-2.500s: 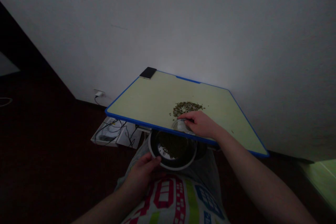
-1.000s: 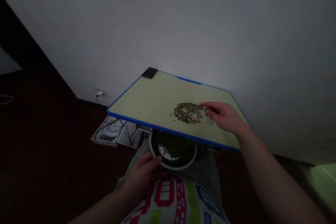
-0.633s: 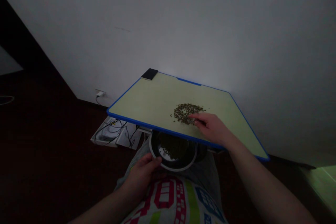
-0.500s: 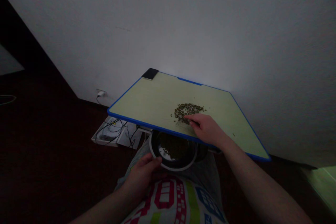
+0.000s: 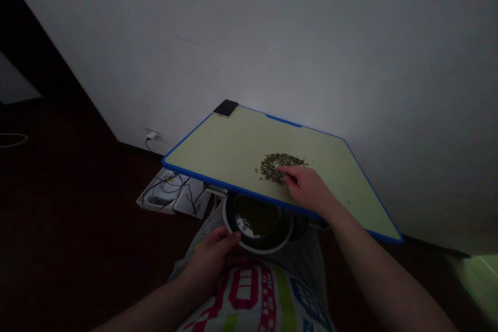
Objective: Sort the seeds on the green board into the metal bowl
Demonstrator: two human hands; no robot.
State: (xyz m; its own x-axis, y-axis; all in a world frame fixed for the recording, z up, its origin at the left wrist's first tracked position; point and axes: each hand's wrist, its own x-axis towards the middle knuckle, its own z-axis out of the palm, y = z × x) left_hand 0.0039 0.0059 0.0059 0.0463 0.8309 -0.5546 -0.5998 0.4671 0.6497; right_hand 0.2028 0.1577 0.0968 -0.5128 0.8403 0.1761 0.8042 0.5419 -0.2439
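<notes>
Clothing: a white shirt printed in pink, lime and blue (image 5: 243,290) filled the bottom centre, above grey trousers (image 5: 313,262).
Left hand: the bare left hand (image 5: 213,251) held the near left rim in a narrow grip, thumb on top.
Bowl: the round dark bowl with a pale rim (image 5: 268,251) sat over the lap, holding a heap of small dark grains (image 5: 262,220); shiny bottom showed at the left.
In the way: the tabletop's front edge covered the bowl's far side, and the right forearm crossed that edge.
Right hand: the bare right hand (image 5: 305,184) reached over the tabletop, index finger extended to the grains and the other fingers curled; whether it gripped anything could not be told.
Tabletop: a pale yellow-green board with blue edging (image 5: 218,150) bore a loose patch of small brown grains (image 5: 288,158), right of centre, partly hidden by the hand. A tiny dark fleck (image 5: 348,202) lay farther right.
Below left: an open white box of black cables (image 5: 157,193) sat low beside the tabletop.
Far corner: a flat black device (image 5: 225,108) lay at the back left.
Behind: a white plug (image 5: 152,136) was in the plain grey wall (image 5: 272,36).
</notes>
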